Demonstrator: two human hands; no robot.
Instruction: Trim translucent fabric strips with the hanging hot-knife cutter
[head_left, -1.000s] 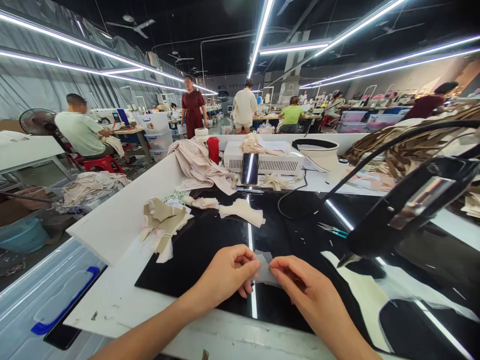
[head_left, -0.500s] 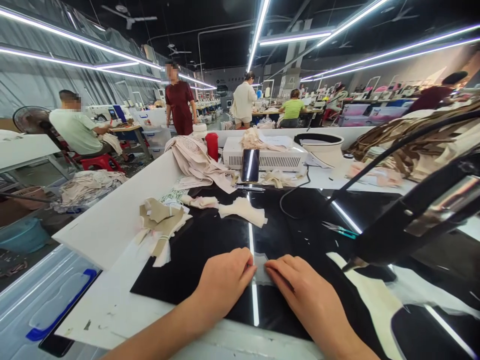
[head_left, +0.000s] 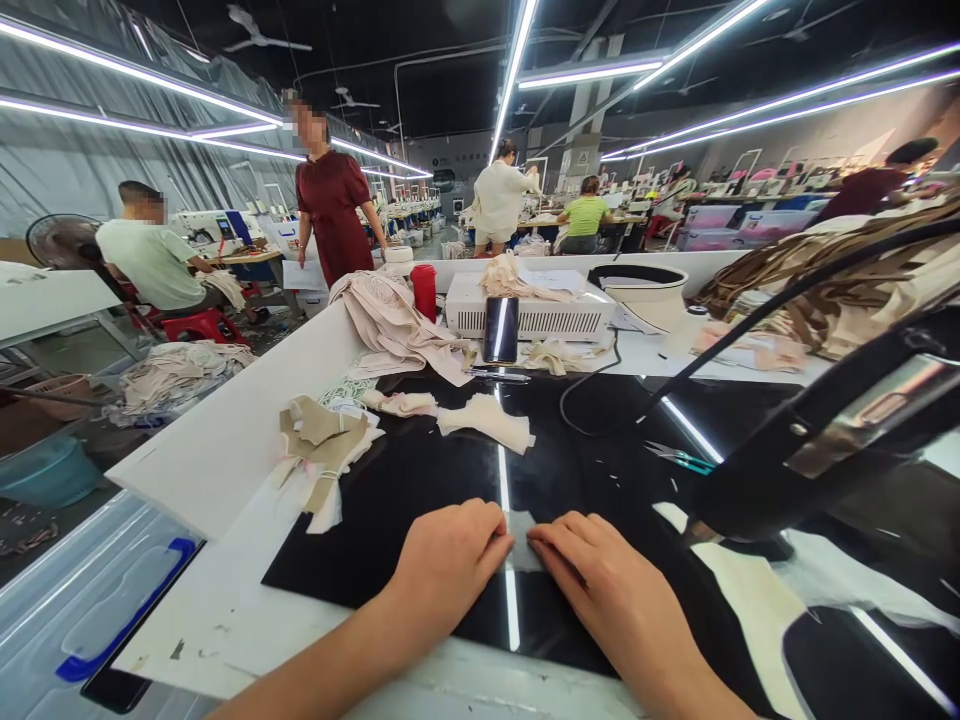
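A small piece of thin, translucent whitish material (head_left: 523,545) lies on the glossy black board (head_left: 420,460), between my two hands. My left hand (head_left: 454,550) has its fingers closed in a pinch at the left edge of this piece. At the right edge, my right hand (head_left: 592,560) pinches it between thumb and fingers. Both wrists rest low over the front of the board. Beyond the hands lies a cream fabric piece (head_left: 487,422). Cream and clear strips (head_left: 757,600) lie right of my right hand.
A dark machine arm (head_left: 817,450) reaches in from the right. Teal-handled thread snips (head_left: 679,458) lie near it. Fabric scraps (head_left: 326,440) are at the left. A phone (head_left: 501,330) leans on a white vented box (head_left: 555,318). A co-worker in dark red (head_left: 334,215) stands beyond the table.
My hands have barely moved and keep hold of the same piece. The co-worker in dark red has come nearer and further left. The standing person in white has an arm raised.
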